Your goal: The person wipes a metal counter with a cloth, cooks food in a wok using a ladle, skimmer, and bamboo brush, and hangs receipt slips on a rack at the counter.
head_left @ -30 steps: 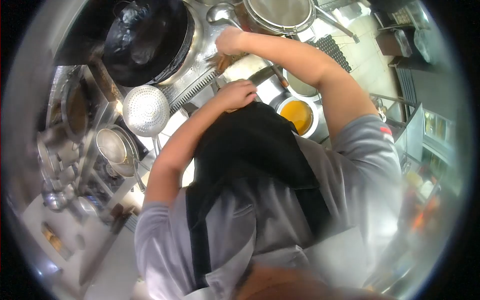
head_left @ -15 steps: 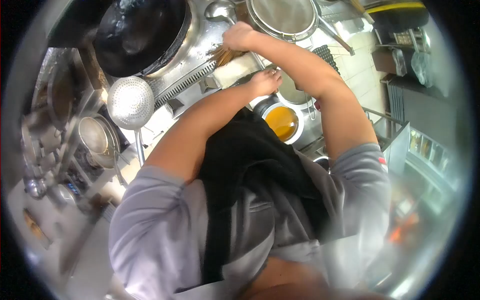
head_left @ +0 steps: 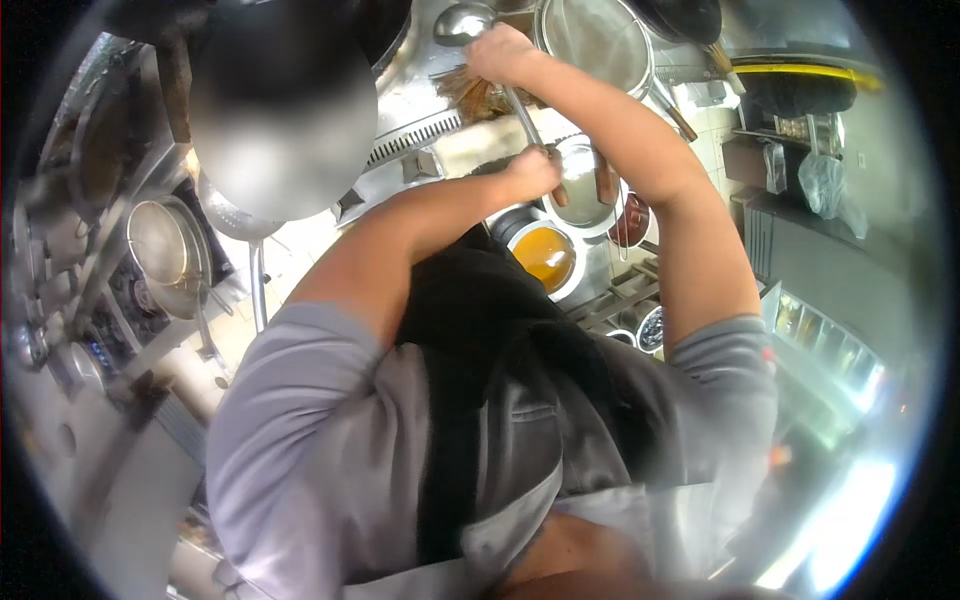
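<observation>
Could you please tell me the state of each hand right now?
Left hand: closed, holding the ladle by its handle.
Right hand: closed, apparently around the bristle brush.

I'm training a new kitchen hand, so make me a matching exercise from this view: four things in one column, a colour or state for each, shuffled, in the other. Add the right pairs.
Column 1
1. Apron
2. Liquid
3. Brush
4. Left hand

Column 2
A. orange
B. closed on the handle of a ladle
C. black
D. brown-bristled

Right pairs: 1-C, 2-A, 3-D, 4-B
</observation>
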The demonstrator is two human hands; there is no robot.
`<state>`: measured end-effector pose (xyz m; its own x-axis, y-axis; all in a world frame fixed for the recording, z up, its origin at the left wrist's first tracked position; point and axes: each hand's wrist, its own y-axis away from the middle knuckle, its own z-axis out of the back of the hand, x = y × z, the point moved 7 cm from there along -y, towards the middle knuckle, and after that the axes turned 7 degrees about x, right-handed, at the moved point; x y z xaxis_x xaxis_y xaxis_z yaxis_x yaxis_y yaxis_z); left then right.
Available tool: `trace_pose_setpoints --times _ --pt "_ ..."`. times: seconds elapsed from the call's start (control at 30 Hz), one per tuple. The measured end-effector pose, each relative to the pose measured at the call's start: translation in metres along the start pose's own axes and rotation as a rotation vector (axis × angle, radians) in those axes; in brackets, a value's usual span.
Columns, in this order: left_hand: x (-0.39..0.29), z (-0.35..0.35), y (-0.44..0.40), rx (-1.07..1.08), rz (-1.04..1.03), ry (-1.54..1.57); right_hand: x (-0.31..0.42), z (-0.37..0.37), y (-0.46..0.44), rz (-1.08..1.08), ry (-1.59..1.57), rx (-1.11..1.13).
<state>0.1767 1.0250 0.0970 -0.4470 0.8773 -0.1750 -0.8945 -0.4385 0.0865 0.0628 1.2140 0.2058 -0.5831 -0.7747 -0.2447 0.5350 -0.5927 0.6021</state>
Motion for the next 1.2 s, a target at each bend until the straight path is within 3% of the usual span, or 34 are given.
trace_pose_setpoints --times 0.07,0.27,0.37,0.47,0.5,0.6,0.7,0.83,0.87,0.93,0.97,1.2 --pt "0.002 0.05 0.025 -0.232 0.019 0.006 -0.004 0.025 0.003 0.072 0.04 -0.047" --pt "0.033 0.157 0.097 -0.217 -0.022 0.166 -0.006 0.122 0.02 0.031 -0.061 -0.028" --pt "0.065 0.185 0.126 -0.247 0.132 0.316 -0.012 0.161 0.032 0.126 0.048 0.079" --pt "0.092 0.203 0.159 -0.401 0.206 0.38 -0.039 0.19 0.053 0.055 0.011 0.089" --pt "0.099 0.213 0.173 -0.348 0.25 0.463 -0.049 0.199 0.065 0.007 -0.016 0.068" --pt "0.112 0.225 0.221 -0.543 0.279 0.669 -0.073 0.206 0.107 -0.204 -0.127 -0.051" --pt "0.114 0.226 0.258 -0.731 0.281 0.711 -0.085 0.199 0.146 -0.337 -0.303 -0.121" --pt "0.109 0.228 0.287 -0.724 0.313 0.687 -0.085 0.159 0.164 -0.582 -0.523 -0.176" --pt "0.106 0.228 0.293 -0.719 0.305 0.693 -0.087 0.128 0.145 -0.504 -0.422 -0.258" --pt "0.1 0.23 0.306 -0.714 0.338 0.701 -0.077 0.087 0.132 -0.637 -0.578 -0.13" --pt "0.097 0.235 0.312 -0.732 0.306 0.648 -0.07 0.064 0.127 -0.653 -0.666 -0.231" --pt "0.09 0.234 0.336 -0.705 0.386 0.689 0.006 -0.06 0.098 -0.81 -0.999 -0.192"
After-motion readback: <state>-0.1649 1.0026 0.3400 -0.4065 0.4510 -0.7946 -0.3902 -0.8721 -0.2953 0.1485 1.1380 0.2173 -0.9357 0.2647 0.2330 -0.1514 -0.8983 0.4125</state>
